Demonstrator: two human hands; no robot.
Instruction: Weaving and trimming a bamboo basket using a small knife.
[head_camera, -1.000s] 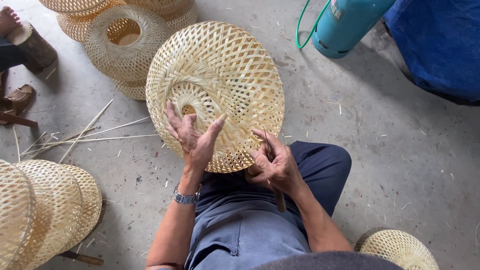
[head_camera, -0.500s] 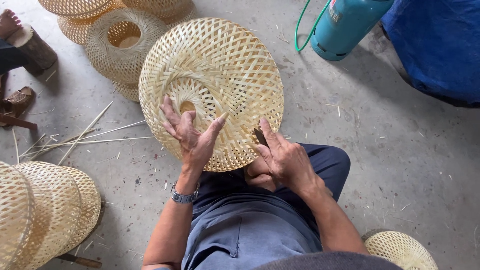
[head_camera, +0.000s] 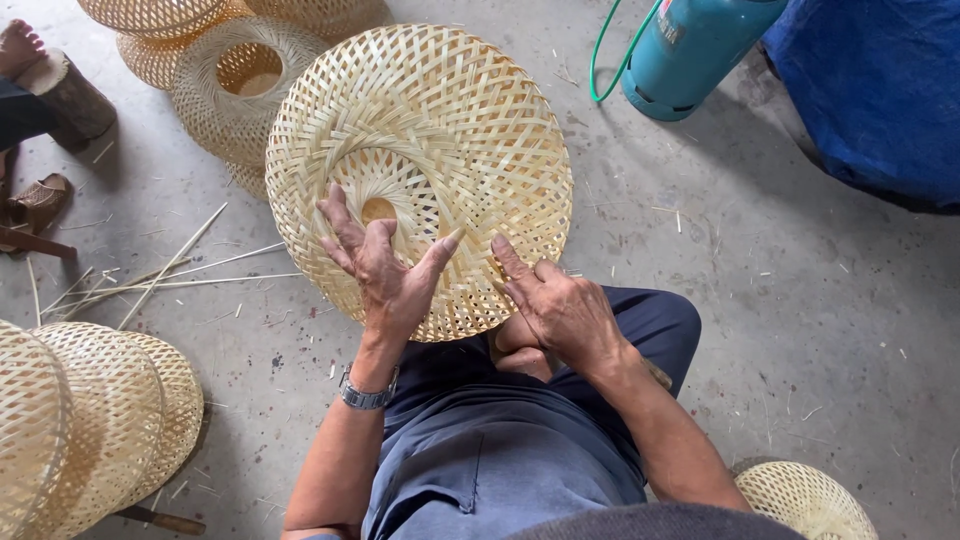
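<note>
far left, floor (head_camera: 800, 300): stack of woven shades (head_camera: 90, 430) at lower left, loose bamboo strips (head_camera: 190, 275) above them. upper left: more woven shades (head_camera: 225, 90) piled together. centre: round woven bamboo shade (head_camera: 420, 170), tilted up on the person's lap, centre hole facing camera. left hand (head_camera: 385, 270) lies flat on the weave just below the hole, fingers spread; watch (head_camera: 368, 392) on that wrist. right hand (head_camera: 560, 305) at the shade's lower rim, fingers extended and touching the weave, gripping nothing visible. upper right: teal gas cylinder (head_camera: 690, 50) with green hose, blue tarp (head_camera: 880, 90). lower right: small woven shade (head_camera: 805, 500).
</note>
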